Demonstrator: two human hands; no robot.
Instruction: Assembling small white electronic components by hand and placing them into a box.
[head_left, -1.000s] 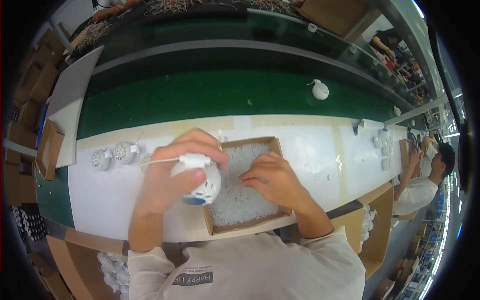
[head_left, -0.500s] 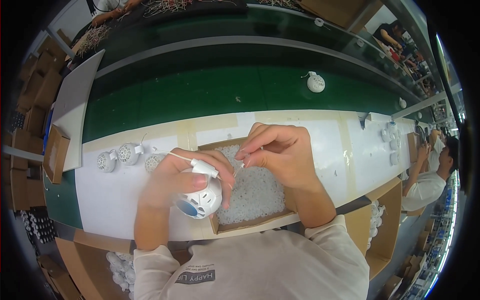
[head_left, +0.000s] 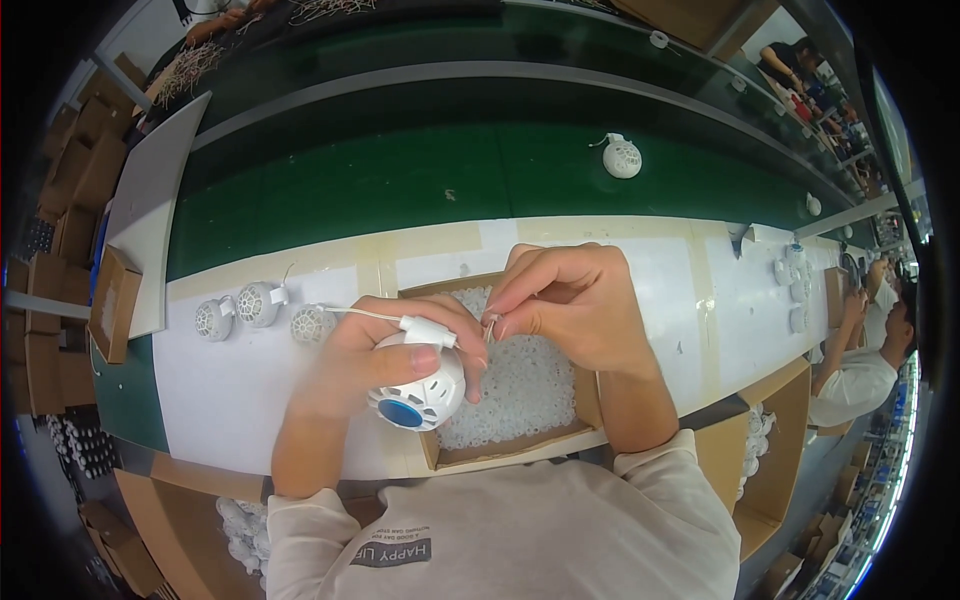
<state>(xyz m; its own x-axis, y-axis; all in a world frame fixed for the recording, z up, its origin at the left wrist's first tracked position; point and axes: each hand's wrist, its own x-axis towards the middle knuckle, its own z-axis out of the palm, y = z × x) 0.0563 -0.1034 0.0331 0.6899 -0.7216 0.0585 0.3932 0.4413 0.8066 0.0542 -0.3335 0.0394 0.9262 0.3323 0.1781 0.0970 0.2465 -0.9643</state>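
Observation:
My left hand (head_left: 345,365) is wrapped round a white ball-shaped device (head_left: 440,388) with slots in its shell and a blue disc (head_left: 400,413) on its lower side. From the white block (head_left: 428,332) on its top, a thin white cable (head_left: 365,313) trails left over my fingers. Just right of that block, thumb and forefinger of my right hand (head_left: 575,305) are pinched on the ends of thin wires (head_left: 489,328); a tiny clear piece seems to be there, too small to tell surely. Both hands are above a cardboard tray (head_left: 585,400) of small translucent pieces (head_left: 520,390).
Several similar white balls (head_left: 258,305) stand on the white worktop (head_left: 230,400) at left. Another ball (head_left: 622,158) lies on the green belt (head_left: 400,170) beyond. Open cartons (head_left: 185,520) with white parts flank me below the worktop. A co-worker (head_left: 860,380) sits at far right.
My left hand has shifted slightly right with the ball-shaped device, whose blue disc now shows more. The right hand stays pinched near the wire ends.

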